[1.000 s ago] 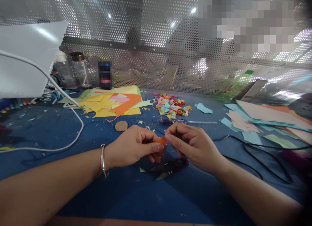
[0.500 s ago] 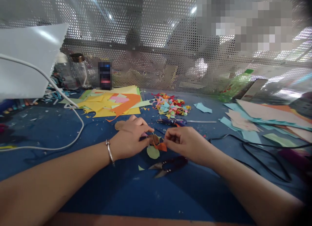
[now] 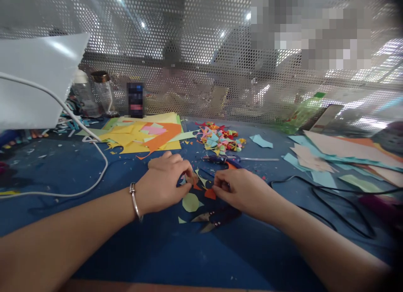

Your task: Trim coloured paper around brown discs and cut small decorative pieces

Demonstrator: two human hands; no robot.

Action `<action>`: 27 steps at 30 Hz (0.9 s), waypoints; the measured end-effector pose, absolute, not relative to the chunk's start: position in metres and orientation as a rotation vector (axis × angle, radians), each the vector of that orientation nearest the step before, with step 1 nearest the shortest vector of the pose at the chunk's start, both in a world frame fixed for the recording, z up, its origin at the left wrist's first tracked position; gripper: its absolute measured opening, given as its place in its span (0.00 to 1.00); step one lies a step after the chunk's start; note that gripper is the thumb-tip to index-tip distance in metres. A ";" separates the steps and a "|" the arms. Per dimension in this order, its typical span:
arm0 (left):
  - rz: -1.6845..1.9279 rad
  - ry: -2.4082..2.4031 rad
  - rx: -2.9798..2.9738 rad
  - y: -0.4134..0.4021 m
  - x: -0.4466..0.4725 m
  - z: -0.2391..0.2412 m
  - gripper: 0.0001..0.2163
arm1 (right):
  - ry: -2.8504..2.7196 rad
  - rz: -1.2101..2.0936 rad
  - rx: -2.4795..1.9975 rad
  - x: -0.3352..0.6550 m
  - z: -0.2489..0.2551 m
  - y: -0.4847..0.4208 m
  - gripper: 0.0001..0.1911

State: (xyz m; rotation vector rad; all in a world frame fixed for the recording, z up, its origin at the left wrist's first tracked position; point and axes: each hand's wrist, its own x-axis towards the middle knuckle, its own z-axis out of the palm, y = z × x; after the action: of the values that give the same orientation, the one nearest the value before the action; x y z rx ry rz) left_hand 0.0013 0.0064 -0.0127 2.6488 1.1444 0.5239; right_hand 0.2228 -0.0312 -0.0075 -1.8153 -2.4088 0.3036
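My left hand [image 3: 166, 179] curls its thumb and forefinger around small paper pieces [image 3: 195, 182], partly hidden by the fingers. Just right of it, my right hand [image 3: 234, 186] has its fingers bent together; whatever is between them is hidden. An orange paper scrap [image 3: 210, 194] lies against its thumb tip. Below the left fingertips, a pale green paper circle [image 3: 190, 202] rests on the blue table. Thread snips [image 3: 215, 218] lie nearer me with blades pointing left, beside a small green paper triangle [image 3: 181, 220].
Yellow and orange paper sheets [image 3: 163, 136] and a heap of colourful scraps [image 3: 220, 138] lie farther back. A blue-handled tool [image 3: 220, 159] is behind my hands. White cable [image 3: 105, 161] runs left, black cable [image 3: 317, 195] right. Perforated metal panel [image 3: 195, 86] stands behind.
My left hand has shifted slightly left and towards me, and the green circle has moved left too. The brown round piece near its thumb is now mostly covered. My right hand stays nearly in place.
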 end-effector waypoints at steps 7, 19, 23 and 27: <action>0.243 1.029 2.612 -0.004 0.003 -0.005 0.07 | -2.243 0.299 -1.815 0.220 0.002 -0.036 0.09; 0.550 0.943 2.057 0.003 0.007 -0.010 0.04 | -2.129 0.299 -1.549 0.221 0.001 -0.036 0.06; 0.779 0.953 1.536 0.010 0.012 -0.012 0.11 | -2.131 0.250 -1.380 0.221 0.000 -0.038 0.04; 0.813 0.936 1.230 0.009 0.016 -0.008 0.11 | -2.229 0.239 -1.265 0.221 -0.004 -0.041 0.07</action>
State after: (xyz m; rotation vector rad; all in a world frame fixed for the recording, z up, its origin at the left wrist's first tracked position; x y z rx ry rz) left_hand 0.0158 0.0086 -0.0083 1.2303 0.9361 0.8125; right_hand 0.2206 -0.0410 -0.0040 -1.2650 -2.2294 0.2394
